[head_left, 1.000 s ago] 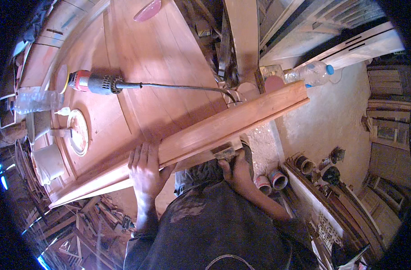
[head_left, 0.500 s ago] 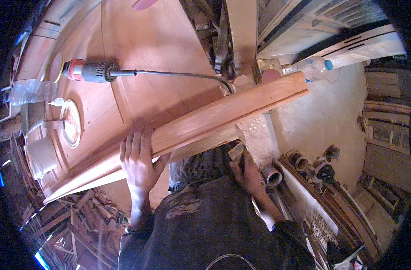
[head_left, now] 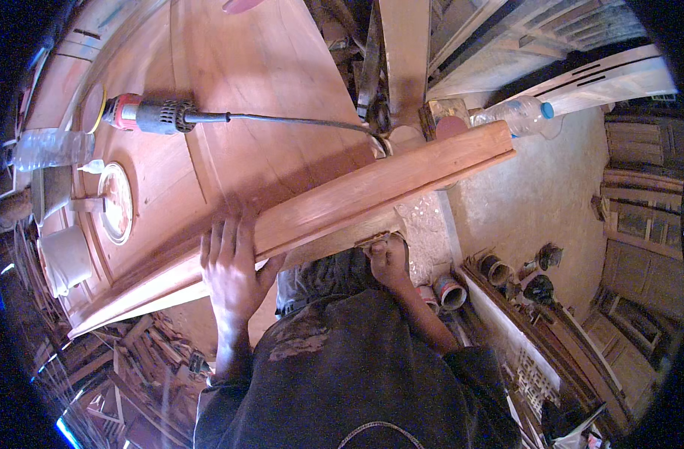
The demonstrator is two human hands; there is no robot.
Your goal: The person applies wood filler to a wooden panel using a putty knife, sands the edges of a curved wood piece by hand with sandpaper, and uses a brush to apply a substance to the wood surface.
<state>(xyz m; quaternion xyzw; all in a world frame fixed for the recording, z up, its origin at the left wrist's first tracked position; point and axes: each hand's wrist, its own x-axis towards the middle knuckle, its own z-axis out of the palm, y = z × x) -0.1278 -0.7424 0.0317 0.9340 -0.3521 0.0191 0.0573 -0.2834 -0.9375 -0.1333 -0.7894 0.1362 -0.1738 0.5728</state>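
A long reddish-brown wooden moulding [head_left: 379, 183] with a stepped edge runs slantwise in front of me, from lower left to upper right. My left hand [head_left: 233, 258] grips it left of its middle, fingers laid over the top and thumb at the near edge. Close to the moulding's near side, my right hand [head_left: 391, 262] is closed on a small flat brown piece [head_left: 373, 239], perhaps folded sandpaper; the fingers hide most of it. Beyond the moulding lies a wide wooden panel [head_left: 260, 97].
A red and black corded power tool [head_left: 151, 114] rests on the panel, beside a round lid [head_left: 117, 203], a white bucket [head_left: 65, 260] and a clear bottle [head_left: 54, 150]. Another bottle [head_left: 518, 116] lies past the moulding's right end. Open cans [head_left: 450, 292] stand at right; wood scraps [head_left: 140, 374] pile up at lower left.
My right hand has moved up and left, toward the moulding's near side, and turned so the brown piece shows edge-on. My left hand stays in place on the moulding.
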